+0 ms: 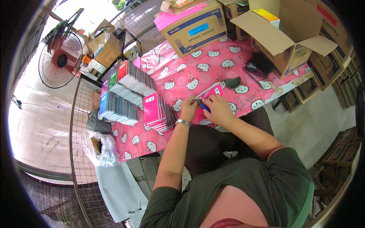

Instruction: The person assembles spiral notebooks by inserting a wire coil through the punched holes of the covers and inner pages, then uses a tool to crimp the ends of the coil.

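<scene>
A pink spiral notebook (218, 90) lies at the table's near edge in front of me, its wire-bound side toward the upper left. My left hand (188, 108) is closed at the near end of that bound edge, a metal watch on its wrist. In my right hand (219, 111) is a pair of blue-handled pliers (204, 106), with the dark jaws close to my left fingertips at the spiral. The fingers partly cover the tool and the notebook's lower part. Just left of my left hand stands a stack of pink spiral notebooks (155, 112).
Blue notebooks (118, 109) and red-topped notebooks (135, 78) stand in stacks at left. Thin black wires (259, 65) and a dark half-round object (233, 82) lie on the pink tablecloth (167, 81). Behind are a closed carton (194, 32) and an open carton (285, 57); a fan (61, 60) stands far left.
</scene>
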Available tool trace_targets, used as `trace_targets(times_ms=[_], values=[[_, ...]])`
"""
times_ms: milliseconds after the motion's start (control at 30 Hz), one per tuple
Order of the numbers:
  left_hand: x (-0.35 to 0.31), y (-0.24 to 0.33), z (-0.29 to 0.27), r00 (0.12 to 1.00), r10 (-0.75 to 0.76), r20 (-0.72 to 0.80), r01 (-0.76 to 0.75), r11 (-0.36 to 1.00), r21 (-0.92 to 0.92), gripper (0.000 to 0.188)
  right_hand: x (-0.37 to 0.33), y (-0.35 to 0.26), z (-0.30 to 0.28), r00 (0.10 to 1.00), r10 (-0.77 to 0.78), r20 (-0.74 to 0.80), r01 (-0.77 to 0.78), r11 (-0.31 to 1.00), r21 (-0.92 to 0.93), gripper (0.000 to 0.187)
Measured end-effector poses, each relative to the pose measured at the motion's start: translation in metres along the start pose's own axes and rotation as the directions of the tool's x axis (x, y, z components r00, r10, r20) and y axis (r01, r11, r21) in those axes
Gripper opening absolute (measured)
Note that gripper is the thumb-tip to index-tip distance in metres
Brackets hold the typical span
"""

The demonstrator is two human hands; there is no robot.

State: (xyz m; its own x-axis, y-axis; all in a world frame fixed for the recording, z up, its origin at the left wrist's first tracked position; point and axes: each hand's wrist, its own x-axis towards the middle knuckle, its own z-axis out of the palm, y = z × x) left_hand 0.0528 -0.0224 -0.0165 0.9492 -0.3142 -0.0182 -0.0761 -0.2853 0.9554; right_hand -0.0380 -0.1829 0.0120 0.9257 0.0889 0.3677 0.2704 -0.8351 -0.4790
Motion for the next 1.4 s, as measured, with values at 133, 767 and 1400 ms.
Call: trace_targets(times_ms=[133, 767, 1400], values=[[-0.001, -0.003, -0.010, 0.988, 0.126, -0.088, -0.100, 0.963, 0.250, 0.019, 0.006, 0.010, 0.002, 0.880, 0.154, 0.450, -0.473, 0.386, 0.792, 0.044], [0.010, 0.075, -0.108, 0.848, 0.527, 0.050, -0.198, 0.228, 0.953, 0.027, -0.010, 0.217, -0.013, 0.901, 0.386, -0.197, -0.427, 0.870, -0.245, 0.037], [-0.012, 0.040, 0.029, 0.881, 0.263, 0.394, -0.472, 0.417, 0.777, 0.021, 0.003, 0.150, -0.019, 0.996, 0.022, -0.086, 0.014, 0.919, 0.394, 0.027]])
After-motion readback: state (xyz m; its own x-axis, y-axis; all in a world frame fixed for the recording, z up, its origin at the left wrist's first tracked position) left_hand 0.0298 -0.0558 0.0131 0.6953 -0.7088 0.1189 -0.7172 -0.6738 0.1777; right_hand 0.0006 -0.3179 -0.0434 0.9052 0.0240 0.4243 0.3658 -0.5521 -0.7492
